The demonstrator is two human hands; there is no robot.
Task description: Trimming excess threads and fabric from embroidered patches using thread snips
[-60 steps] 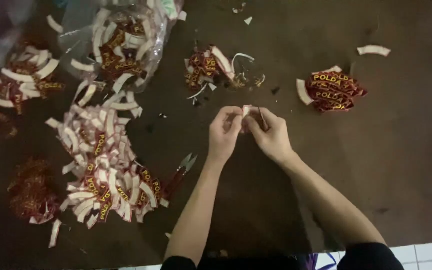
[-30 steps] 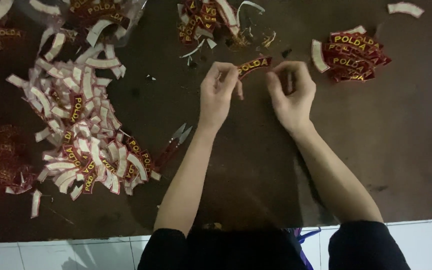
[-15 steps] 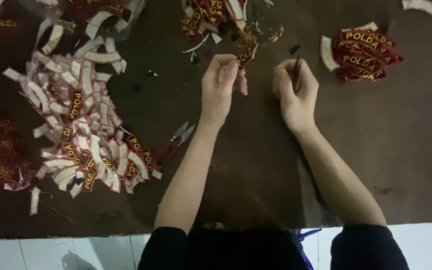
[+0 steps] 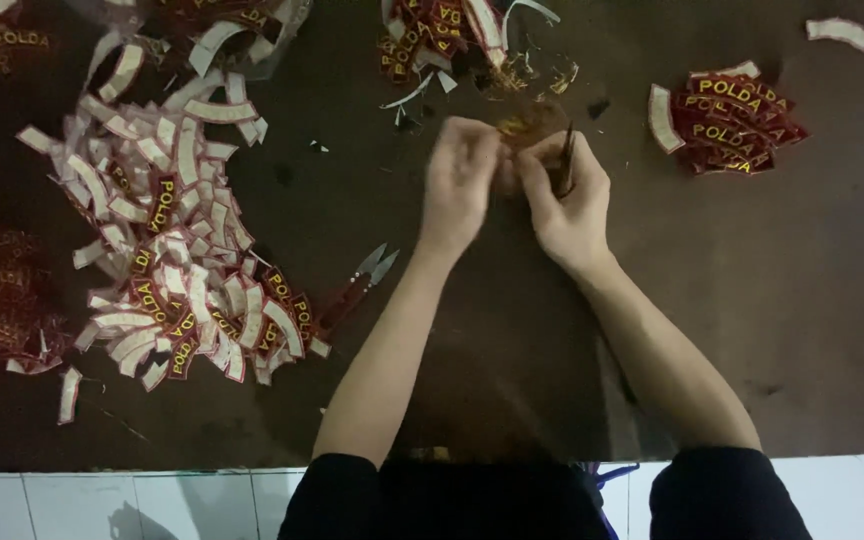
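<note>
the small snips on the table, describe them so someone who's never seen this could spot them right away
On the dark brown table, find the big heap of curved patches to the person's left. The snips lie at its right edge, beside the left forearm: red-handled, with two short metal blades apart, the only metal tool among fabric pieces.

Both hands blur where they meet, so the small patch (image 4: 524, 127) pinched between the left hand (image 4: 460, 180) and right hand (image 4: 570, 195) can't be made out. The pile of patches (image 4: 442, 30) beyond is cut by the top edge.
</note>
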